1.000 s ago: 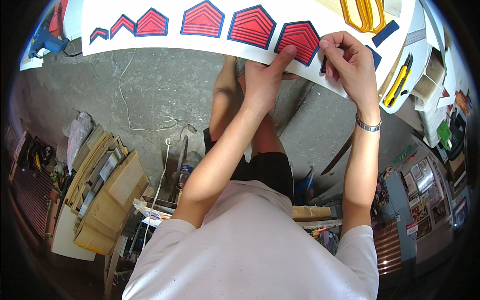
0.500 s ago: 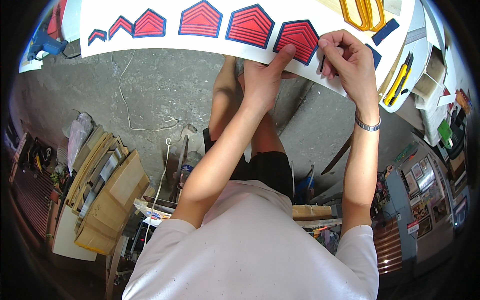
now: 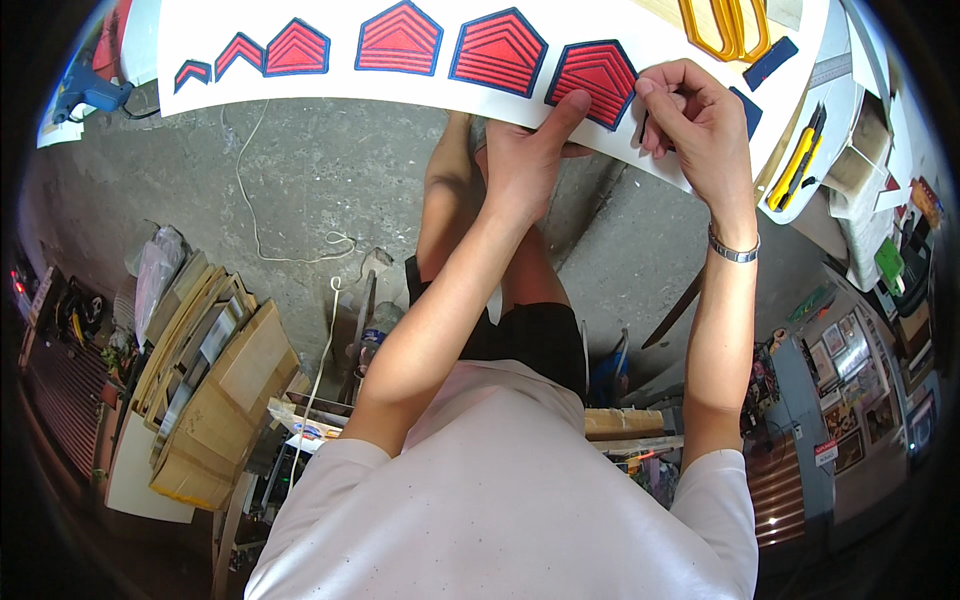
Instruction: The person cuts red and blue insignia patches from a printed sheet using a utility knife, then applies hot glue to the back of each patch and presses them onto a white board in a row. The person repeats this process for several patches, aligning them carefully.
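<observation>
Several red chevron patches with navy borders lie in a row on a white board (image 3: 330, 88). My left hand (image 3: 528, 160) grips the board's near edge. Its thumb presses on top, over the lower part of the rightmost patch (image 3: 597, 75), while the fingers go underneath out of sight. Beside that patch's right edge, my right hand (image 3: 695, 120) is closed in a pinch, its fingers curled. A thin dark sliver shows by its fingertips; I cannot make out what it is. Small navy pieces (image 3: 770, 63) lie beyond the right hand.
Yellow-handled scissors (image 3: 735, 35) lie at the far right of the board. A yellow box cutter (image 3: 797, 165) rests on the white surface further right. A blue glue gun (image 3: 90, 92) is at the far left. Flattened cardboard (image 3: 225, 400) leans at the lower left, and a pale cord (image 3: 250, 200) crosses the floor.
The board and its patches have shifted very slightly left. Both hands keep the same hold and almost the same place.
</observation>
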